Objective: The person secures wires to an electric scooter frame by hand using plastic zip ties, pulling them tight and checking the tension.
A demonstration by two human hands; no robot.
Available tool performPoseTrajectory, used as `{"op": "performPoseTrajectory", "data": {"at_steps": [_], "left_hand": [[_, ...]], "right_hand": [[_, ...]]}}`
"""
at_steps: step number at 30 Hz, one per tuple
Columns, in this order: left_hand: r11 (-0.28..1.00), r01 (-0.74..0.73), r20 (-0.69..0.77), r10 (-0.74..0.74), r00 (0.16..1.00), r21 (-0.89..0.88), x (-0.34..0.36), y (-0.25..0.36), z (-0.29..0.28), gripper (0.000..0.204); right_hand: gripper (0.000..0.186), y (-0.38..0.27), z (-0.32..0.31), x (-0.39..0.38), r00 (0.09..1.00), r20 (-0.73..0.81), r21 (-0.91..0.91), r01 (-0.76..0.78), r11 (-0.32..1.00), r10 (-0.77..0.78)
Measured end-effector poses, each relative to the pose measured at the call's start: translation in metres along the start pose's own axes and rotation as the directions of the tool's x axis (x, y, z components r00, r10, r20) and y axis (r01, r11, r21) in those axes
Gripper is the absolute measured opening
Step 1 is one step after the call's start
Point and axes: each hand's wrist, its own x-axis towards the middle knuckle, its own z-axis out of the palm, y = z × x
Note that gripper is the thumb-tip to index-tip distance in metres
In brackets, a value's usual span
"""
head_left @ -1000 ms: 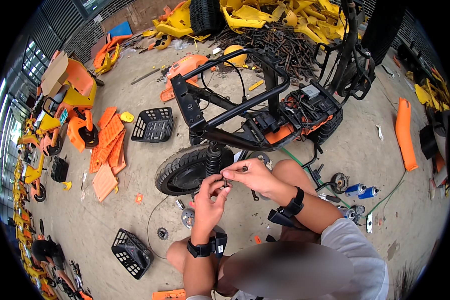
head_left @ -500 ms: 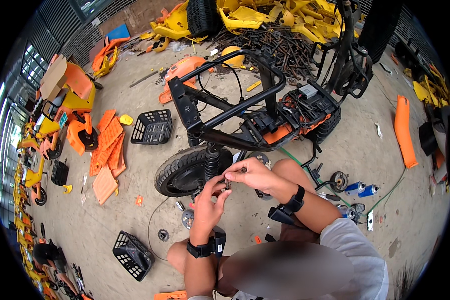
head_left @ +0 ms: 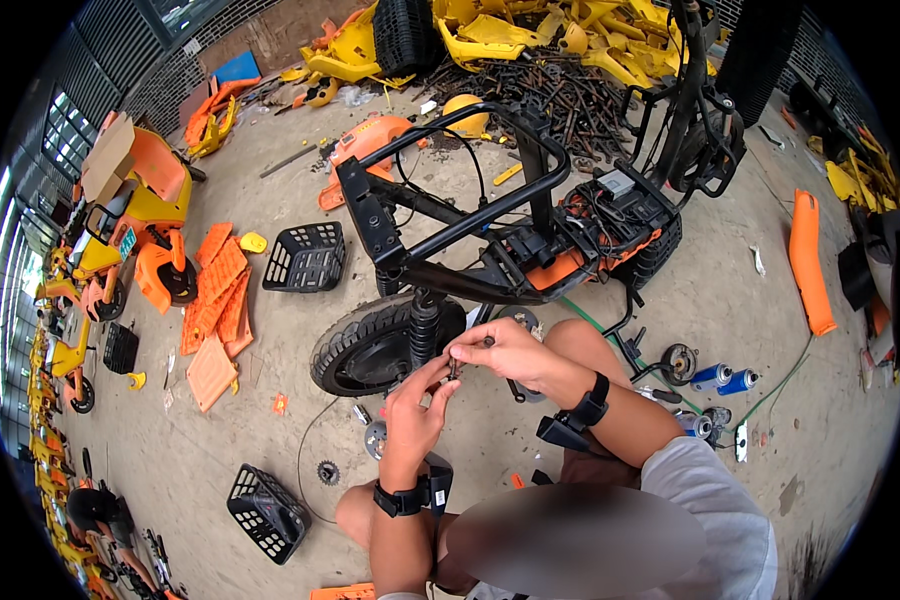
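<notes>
My left hand (head_left: 420, 405) and my right hand (head_left: 500, 352) meet in front of the rear wheel (head_left: 355, 355) of a stripped black scooter frame (head_left: 380, 225). Both hands pinch a small dark metal part (head_left: 454, 368), like a bolt; its detail is too small to make out. The right hand's fingertips touch those of the left. Just beyond my hands is a black shock absorber (head_left: 425, 320). Round metal parts (head_left: 375, 440) and a small sprocket (head_left: 327, 472) lie on the floor near my left arm.
Blue spray cans (head_left: 710, 376) and a green hose lie at right, beside an orange panel (head_left: 810, 260). Black baskets (head_left: 300, 255), orange panels (head_left: 210, 365) and parked scooters (head_left: 145, 170) are at left. A co-worker (head_left: 100, 510) bends low there. Yellow scrap (head_left: 490, 35) is piled behind.
My hands have shifted very slightly to the right while staying together on the small part. The frame and surrounding objects sit marginally differently in view; otherwise little differs.
</notes>
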Motion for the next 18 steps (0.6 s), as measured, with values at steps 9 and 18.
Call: {"op": "performPoseTrajectory", "data": {"at_steps": [9, 18], "left_hand": [[0.999, -0.021, -0.027, 0.023, 0.999, 0.047, -0.0002, -0.001, 0.0001, 0.037], [0.999, -0.019, -0.027, 0.02, 0.999, 0.046, -0.0008, -0.0013, 0.0003, 0.035]], "right_hand": [[0.025, 0.0087, -0.0018, 0.0042, 0.998, 0.035, 0.034, 0.048, 0.998, -0.049], [0.024, -0.0005, -0.001, -0.0003, 0.999, 0.041, 0.061, -0.034, 0.998, 0.031]]}}
